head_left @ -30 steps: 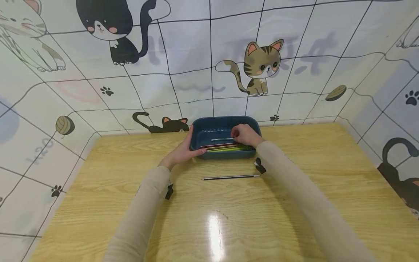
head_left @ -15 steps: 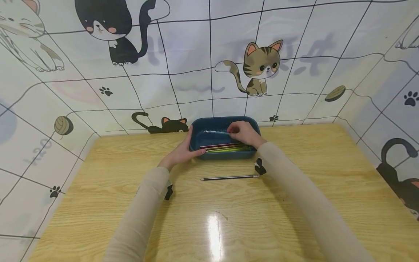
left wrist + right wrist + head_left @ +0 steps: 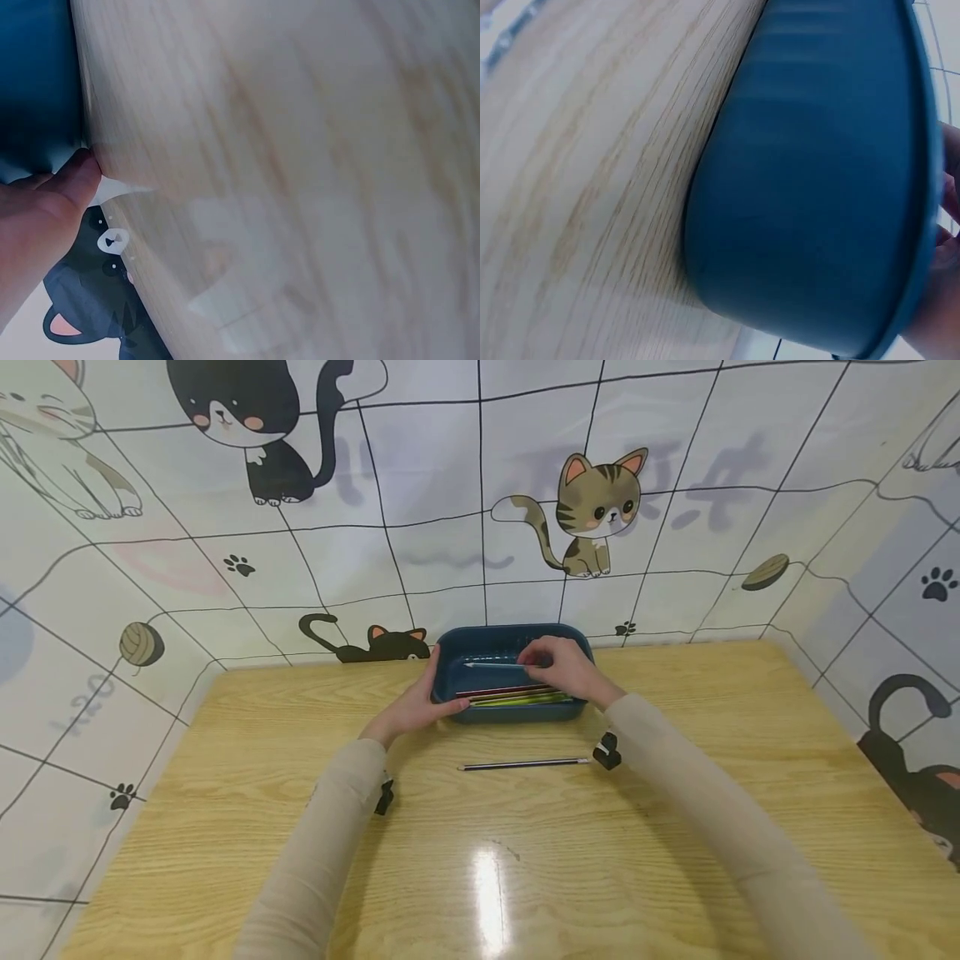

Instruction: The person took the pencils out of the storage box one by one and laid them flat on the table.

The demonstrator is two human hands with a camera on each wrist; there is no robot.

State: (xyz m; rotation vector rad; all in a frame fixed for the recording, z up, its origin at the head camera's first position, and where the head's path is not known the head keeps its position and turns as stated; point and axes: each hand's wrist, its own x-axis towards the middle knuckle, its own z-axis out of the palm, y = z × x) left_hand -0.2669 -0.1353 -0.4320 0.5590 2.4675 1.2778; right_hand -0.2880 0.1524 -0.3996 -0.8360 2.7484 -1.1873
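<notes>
A dark blue plastic box [image 3: 510, 713] stands against the back wall in the head view. My left hand [image 3: 408, 706] holds its left front corner, thumb over the front rim and fingers along the outer left side. Over the box's inside, my right hand [image 3: 566, 668] pinches a pale blue pencil [image 3: 495, 665] near its right end, its tip pointing left. Several coloured pencils [image 3: 517, 697], yellow-green and dark red among them, lie along the front inside. In the right wrist view the box's wall [image 3: 802, 172] hides most of the right hand [image 3: 941, 285].
A dark pencil [image 3: 525, 765] with a pale eraser end lies on the wooden table [image 3: 450, 843] in front of the box. Cat-patterned wall covering [image 3: 435, 552] rises behind and at both sides. Black wrist camera mounts [image 3: 607, 750] hang below both sleeves.
My right hand has lifted the pale blue pencil from low in the box up towards its back, and moved slightly left. The left hand stays on the box.
</notes>
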